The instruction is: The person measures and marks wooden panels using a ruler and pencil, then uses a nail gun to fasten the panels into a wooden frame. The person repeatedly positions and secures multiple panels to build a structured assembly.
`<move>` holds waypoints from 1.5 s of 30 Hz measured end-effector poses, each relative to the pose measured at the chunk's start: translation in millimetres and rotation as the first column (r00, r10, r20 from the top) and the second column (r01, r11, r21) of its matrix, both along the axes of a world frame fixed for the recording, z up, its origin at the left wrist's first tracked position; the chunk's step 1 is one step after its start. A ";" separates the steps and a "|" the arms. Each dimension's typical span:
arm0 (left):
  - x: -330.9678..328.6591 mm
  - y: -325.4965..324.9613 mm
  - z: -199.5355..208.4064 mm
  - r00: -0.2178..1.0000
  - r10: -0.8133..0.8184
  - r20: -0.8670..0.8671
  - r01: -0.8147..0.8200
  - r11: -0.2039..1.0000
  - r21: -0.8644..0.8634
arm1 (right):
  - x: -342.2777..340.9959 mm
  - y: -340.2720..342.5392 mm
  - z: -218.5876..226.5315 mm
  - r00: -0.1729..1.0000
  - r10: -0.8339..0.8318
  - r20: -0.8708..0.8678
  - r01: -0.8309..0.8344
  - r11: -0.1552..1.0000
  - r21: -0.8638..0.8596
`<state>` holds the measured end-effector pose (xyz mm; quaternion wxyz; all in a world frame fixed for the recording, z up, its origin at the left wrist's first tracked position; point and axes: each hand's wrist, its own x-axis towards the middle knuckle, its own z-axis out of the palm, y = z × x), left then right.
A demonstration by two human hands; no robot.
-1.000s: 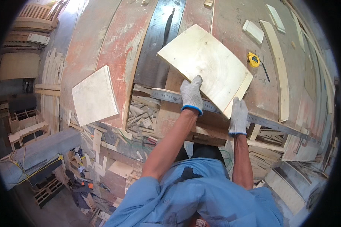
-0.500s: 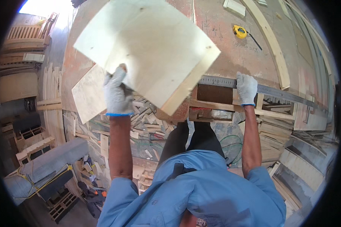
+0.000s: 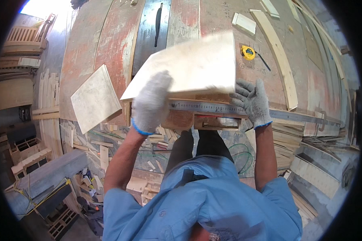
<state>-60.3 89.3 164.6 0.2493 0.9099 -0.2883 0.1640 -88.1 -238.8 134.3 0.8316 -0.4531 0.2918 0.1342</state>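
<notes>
Left hand [image 3: 151, 102]: your gloved fingers grip the plywood board [image 3: 189, 66].
Right hand [image 3: 251, 100]: fingers spread, resting near the steel ruler [image 3: 213, 107].

No packages, labels, signs or screens show anywhere here.

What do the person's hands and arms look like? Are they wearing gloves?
Yes. Both hands wear knitted work gloves, pale grey-white, each with a blue band at the cuff: the left hand and the right hand. The forearms are bare. Short light-blue shirt sleeves cover the upper arms, ending near the elbows.
</notes>
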 end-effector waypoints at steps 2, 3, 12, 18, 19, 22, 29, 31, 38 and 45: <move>-10.5 -18.7 -32.7 0.992 -0.125 -0.017 0.126 0.980 0.152 | 4.9 -8.6 -15.7 0.998 0.059 -0.020 -0.059 0.998 0.018; -19.8 -26.6 -42.9 0.984 -0.174 -0.026 0.176 0.967 0.185 | 1.4 -10.3 -21.1 0.993 0.097 -0.066 -0.099 0.995 -0.024; -29.4 -53.2 -31.0 0.914 -0.171 -0.367 0.264 0.939 0.221 | -9.7 9.8 -47.3 0.972 0.191 -0.139 -0.227 0.917 -0.327; 1.5 54.3 -62.5 0.594 0.426 -0.682 -0.638 0.766 -0.078 | -5.3 -7.2 -71.6 0.980 0.175 -0.095 -0.195 0.941 -0.277; 7.4 71.0 -78.6 0.384 0.369 -0.846 -0.768 0.637 -0.070 | -0.7 -5.5 -69.5 0.979 0.181 -0.090 -0.200 0.937 -0.286; 7.5 112.8 -163.4 0.230 0.169 -0.958 -0.804 0.588 -0.090 | 9.1 -4.0 -63.0 0.970 0.235 -0.069 -0.244 0.903 -0.353; 65.0 81.8 -142.0 0.490 0.451 -0.746 -0.720 0.692 -0.055 | 59.5 4.1 -96.0 0.945 0.328 -0.022 -0.285 0.787 -0.547; 75.4 82.3 -144.6 0.492 0.493 -0.718 -0.743 0.668 -0.051 | 73.1 6.3 -113.6 0.910 0.415 0.030 -0.288 0.681 -0.673; 86.3 93.6 -174.0 0.456 0.494 -0.740 -0.804 0.585 -0.105 | 63.9 2.2 -140.2 0.821 0.556 -0.134 -0.415 0.419 -0.807; 79.0 105.8 -189.0 0.422 0.325 -0.846 -0.779 0.608 -0.155 | 44.6 7.1 -133.0 0.860 0.494 -0.130 -0.427 0.555 -0.714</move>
